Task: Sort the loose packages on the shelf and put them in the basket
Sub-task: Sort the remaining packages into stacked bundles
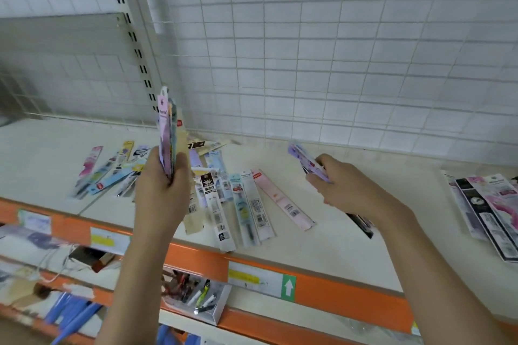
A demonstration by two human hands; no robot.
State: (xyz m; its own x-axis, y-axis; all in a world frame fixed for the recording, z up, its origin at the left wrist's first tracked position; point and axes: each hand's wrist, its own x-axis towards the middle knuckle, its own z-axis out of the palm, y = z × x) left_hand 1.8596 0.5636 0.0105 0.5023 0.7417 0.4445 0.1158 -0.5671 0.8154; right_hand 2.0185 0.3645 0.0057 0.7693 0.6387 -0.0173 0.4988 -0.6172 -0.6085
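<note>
A stack of packages [168,131] is being held upright in the left hand [161,190], fingers curled round its lower end, long axis near vertical. A single lilac package [307,162] is being pinched in the right hand [344,185], its long axis tilted up and to the left, toward the stack. The two are being kept well apart; the gap between them is what the coming move is judged to turn on, with the right hand the one likely to be carried across.

Loose packages [241,204] are lying fanned flat on the cream shelf [350,246], below and between the hands, long axes mostly running front to back. These are thin, glossy, narrow sleeves, some clear-fronted, likely slippery when stacked. A second pile [487,204] is lying at the far right. No basket is being shown.
</note>
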